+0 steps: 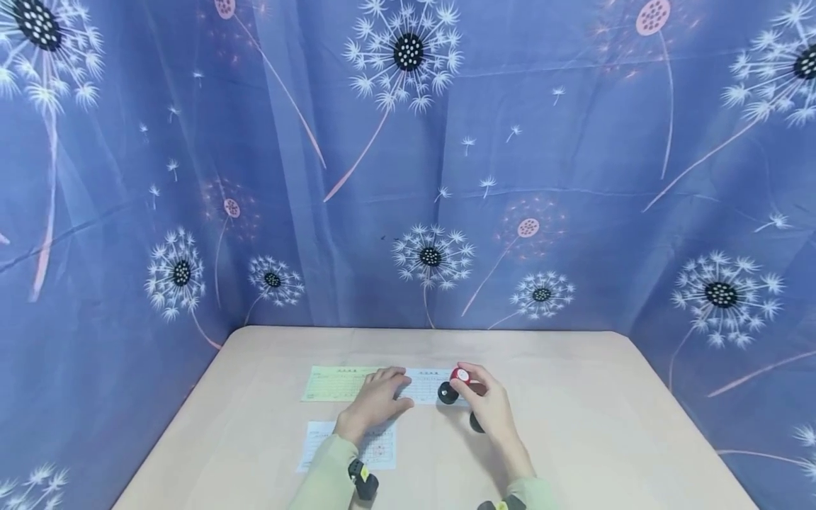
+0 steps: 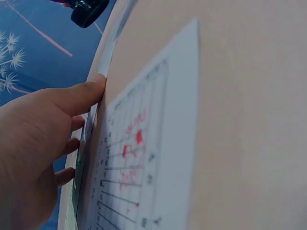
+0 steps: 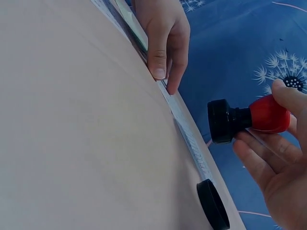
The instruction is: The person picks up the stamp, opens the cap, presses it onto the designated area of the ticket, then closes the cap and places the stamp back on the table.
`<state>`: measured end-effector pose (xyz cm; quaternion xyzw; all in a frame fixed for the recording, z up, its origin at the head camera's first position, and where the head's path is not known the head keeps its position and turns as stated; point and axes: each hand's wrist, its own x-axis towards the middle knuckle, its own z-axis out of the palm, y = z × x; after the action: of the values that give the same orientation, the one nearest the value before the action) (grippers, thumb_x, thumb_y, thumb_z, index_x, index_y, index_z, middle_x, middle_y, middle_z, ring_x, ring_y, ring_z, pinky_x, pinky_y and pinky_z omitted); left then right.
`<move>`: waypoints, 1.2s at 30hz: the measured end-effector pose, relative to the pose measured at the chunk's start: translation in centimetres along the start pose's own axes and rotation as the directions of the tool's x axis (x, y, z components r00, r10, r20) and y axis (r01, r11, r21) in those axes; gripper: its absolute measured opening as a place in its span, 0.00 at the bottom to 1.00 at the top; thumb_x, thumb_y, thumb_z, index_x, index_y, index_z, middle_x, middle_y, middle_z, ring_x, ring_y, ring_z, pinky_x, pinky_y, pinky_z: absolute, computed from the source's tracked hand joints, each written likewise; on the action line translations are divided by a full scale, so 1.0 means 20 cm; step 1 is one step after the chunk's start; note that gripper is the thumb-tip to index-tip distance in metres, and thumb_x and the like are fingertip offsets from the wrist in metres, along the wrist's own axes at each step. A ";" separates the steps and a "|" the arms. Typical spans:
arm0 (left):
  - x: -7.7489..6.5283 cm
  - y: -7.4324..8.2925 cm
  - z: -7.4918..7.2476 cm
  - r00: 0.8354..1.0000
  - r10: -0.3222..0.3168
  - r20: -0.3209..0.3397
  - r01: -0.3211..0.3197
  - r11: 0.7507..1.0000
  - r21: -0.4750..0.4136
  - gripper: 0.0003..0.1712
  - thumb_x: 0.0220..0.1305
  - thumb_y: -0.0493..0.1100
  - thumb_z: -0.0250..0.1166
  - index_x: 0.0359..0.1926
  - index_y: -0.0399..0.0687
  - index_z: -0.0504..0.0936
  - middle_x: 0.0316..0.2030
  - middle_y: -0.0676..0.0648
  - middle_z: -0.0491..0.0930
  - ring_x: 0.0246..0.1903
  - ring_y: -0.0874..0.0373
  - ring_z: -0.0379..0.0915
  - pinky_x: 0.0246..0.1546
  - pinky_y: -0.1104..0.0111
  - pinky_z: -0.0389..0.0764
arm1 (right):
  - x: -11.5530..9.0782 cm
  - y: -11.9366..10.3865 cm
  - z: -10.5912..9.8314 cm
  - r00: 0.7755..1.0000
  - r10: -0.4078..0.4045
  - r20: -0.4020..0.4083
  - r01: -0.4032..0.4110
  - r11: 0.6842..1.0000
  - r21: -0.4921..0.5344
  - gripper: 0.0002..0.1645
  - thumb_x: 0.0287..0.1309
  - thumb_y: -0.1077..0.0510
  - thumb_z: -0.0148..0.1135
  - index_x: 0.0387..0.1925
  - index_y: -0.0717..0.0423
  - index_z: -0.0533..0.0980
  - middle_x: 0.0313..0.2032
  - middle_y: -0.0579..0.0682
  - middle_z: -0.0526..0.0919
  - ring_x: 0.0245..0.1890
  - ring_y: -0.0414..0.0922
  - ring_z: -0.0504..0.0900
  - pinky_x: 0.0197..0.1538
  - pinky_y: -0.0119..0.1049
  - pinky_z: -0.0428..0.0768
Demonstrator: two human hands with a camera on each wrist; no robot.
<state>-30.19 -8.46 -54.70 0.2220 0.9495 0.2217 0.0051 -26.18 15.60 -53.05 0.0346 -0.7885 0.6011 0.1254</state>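
Observation:
My right hand [image 1: 496,411] holds a self-inking-style round stamp by its red handle [image 1: 460,376], thumb and fingers around the knob. The stamp's black base [image 3: 220,121] points left in the right wrist view, raised over the table. Beneath it in the head view lies a pale blue printed slip [image 1: 423,391]. My left hand [image 1: 376,398] rests with extended fingers where that slip meets a green printed slip [image 1: 331,386]. A round black cap [image 3: 212,206] sits on the table below my right hand, partly hidden by it in the head view.
Nearer me, another pale slip [image 1: 319,446] with red marks lies partly under my left forearm. The pale tabletop [image 1: 605,425] ends at a blue curtain [image 1: 357,248] with dandelion print, which hangs along the back and sides.

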 end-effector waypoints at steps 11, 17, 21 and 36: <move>0.03 0.05 0.01 1.000 -0.014 0.018 0.013 0.998 0.054 0.29 0.64 0.59 0.65 0.61 0.51 0.79 0.66 0.48 0.72 0.68 0.50 0.63 0.73 0.53 0.61 | -0.02 0.01 -0.02 1.000 -0.004 -0.005 0.004 1.000 0.020 0.23 0.57 0.56 0.72 0.54 0.55 0.80 0.46 0.56 0.87 0.36 0.35 0.85 0.43 0.25 0.82; 0.00 0.00 -0.01 0.998 -0.008 -0.060 0.004 0.997 -0.079 0.26 0.65 0.55 0.65 0.61 0.50 0.78 0.65 0.49 0.73 0.68 0.49 0.64 0.72 0.50 0.63 | -0.02 0.00 -0.03 1.000 0.009 0.006 -0.009 0.999 0.046 0.23 0.57 0.55 0.72 0.54 0.53 0.80 0.47 0.55 0.86 0.37 0.35 0.86 0.45 0.26 0.82; -0.03 -0.07 -0.08 0.991 -0.008 -0.135 -0.009 0.991 -0.132 0.22 0.68 0.49 0.64 0.59 0.48 0.79 0.62 0.47 0.76 0.66 0.48 0.66 0.70 0.49 0.64 | -0.01 -0.01 -0.04 1.000 0.009 0.014 -0.009 0.998 0.054 0.22 0.58 0.55 0.72 0.54 0.52 0.80 0.48 0.55 0.86 0.38 0.35 0.86 0.44 0.26 0.82; -0.21 -0.45 -0.29 0.953 -0.171 -0.250 0.142 0.981 -0.131 0.20 0.66 0.46 0.66 0.58 0.46 0.80 0.59 0.44 0.78 0.65 0.43 0.68 0.70 0.44 0.62 | 0.01 -0.01 -0.05 1.000 0.031 0.008 -0.031 0.996 0.081 0.22 0.57 0.56 0.72 0.54 0.52 0.80 0.46 0.56 0.86 0.37 0.35 0.86 0.43 0.26 0.83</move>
<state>-30.80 -19.87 -53.59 0.1144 0.9426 0.3005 -0.0898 -26.22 16.45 -52.56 0.0294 -0.7643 0.6344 0.1120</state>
